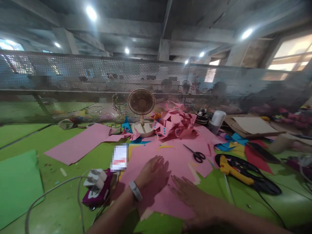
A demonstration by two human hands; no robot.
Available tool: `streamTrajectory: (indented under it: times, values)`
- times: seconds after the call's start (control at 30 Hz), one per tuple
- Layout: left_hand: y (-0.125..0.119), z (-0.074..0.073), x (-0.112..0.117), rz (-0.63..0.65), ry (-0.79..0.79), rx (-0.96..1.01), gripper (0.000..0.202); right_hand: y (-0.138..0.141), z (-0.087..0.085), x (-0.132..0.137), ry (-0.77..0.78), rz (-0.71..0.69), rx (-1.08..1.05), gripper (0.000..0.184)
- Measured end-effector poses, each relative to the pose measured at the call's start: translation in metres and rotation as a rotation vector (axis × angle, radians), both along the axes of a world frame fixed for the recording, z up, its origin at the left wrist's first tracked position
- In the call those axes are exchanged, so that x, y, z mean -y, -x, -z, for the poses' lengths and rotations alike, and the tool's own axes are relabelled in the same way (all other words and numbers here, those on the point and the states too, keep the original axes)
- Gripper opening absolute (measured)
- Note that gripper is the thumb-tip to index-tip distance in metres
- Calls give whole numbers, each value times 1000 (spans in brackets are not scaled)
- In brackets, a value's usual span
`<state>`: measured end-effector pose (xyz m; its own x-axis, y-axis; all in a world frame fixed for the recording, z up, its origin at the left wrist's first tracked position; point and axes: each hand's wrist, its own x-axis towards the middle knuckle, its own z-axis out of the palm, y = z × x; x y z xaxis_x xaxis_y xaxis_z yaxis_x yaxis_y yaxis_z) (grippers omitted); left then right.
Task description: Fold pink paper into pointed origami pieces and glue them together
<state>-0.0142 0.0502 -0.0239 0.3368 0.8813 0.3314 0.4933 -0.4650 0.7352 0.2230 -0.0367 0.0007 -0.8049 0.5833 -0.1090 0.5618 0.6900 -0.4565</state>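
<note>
- The right hand [188, 191] is lying palm down over the right part of the pink paper [168, 204], its fingers extending and gripping nothing
- The left hand [152, 169] is reaching slightly farther forward, also spreading flat and gripping nothing; a wristwatch [136, 191] is encircling its wrist, and a gap is separating the hands
- The pink paper is lying directly beneath both hands and extending ahead of them; neither hand is clearly sitting nearer, and overlapping sheets are hiding its long axis, so that axis cannot be told
- A purple power strip [103, 196] is sitting to the left, and a yellow glue gun [236, 172] is resting to the right
- Scissors [200, 157] are lying ahead of the right hand, the nearer one, their blades pointing obliquely forward-left
- Folded pink pieces [175, 122] are heaping up beyond, beside a fan [141, 102]
</note>
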Motion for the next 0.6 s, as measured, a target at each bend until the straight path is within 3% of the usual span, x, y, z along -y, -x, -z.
streamTrajectory:
  times: [0.2,0.47,0.6]
  values:
    - [3,4,-1,146,-34,-363,50,0,12,2,-143,1,-17,80]
    - [1,3,3,177,-88,-491,58,5,32,0,-391,26,3,54]
    - [0,3,5,176,-106,-520,58,6,32,-1,-370,31,64,54]
